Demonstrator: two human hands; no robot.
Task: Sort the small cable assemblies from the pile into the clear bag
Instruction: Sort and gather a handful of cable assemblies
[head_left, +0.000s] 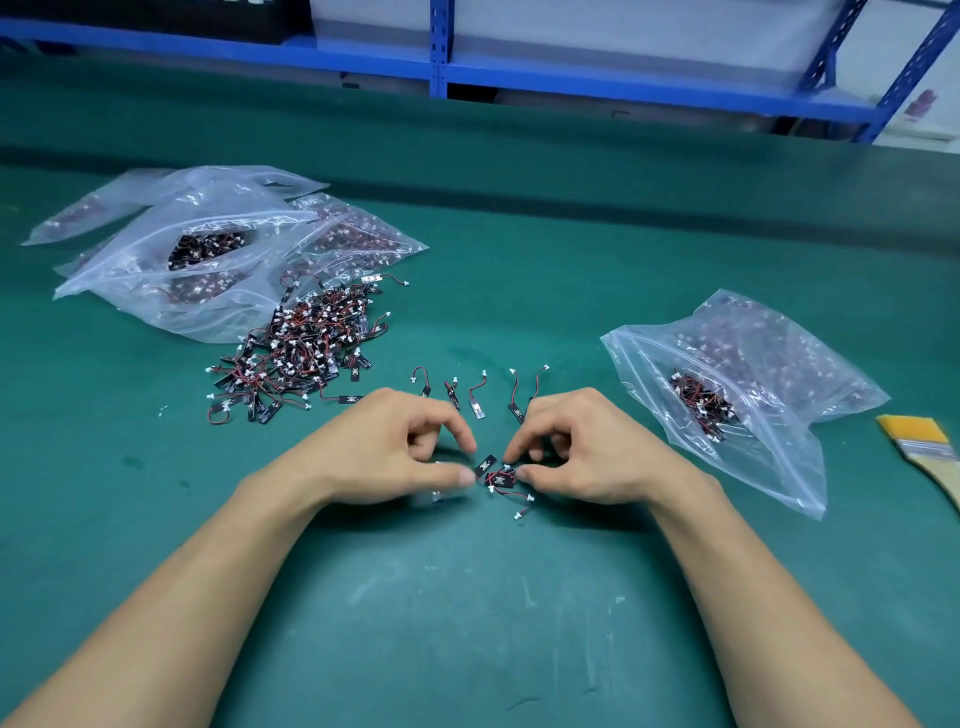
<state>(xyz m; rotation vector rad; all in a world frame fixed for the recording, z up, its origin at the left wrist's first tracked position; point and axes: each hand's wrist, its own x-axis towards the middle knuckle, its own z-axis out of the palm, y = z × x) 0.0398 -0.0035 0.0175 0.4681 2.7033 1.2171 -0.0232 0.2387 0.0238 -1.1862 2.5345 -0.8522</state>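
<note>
a green mat (467, 597) covers the worktable, and a blue shelving frame (439, 52) runs along the far side. on the left half of the mat lies the pile of cable assemblies (306, 338), a dense tangle of black tabs, red-and-black wires and white plugs. its far edge touches a heap of clear bags (208, 249) that also hold such parts. a row of single assemblies (478, 389) lies spread out just beyond the knuckles of both hands, between the pile and the right side. on the right lies the clear bag (727, 384), mouth open toward the person, with a small cluster of assemblies inside. a flat brush (924, 441) lies near it at the right edge.

both bare forearms reach in from the near edge and the hands meet at the middle of the mat. the right hand (576, 447) has its fingers curled and pinches a small bunch (498, 475) of assemblies between thumb and forefinger, with wires and white plugs trailing onto the mat below. the left hand (395, 447) is curled too, its thumb and forefinger tips right at a black tab of that bunch; whether it really grips the tab i cannot tell.
</note>
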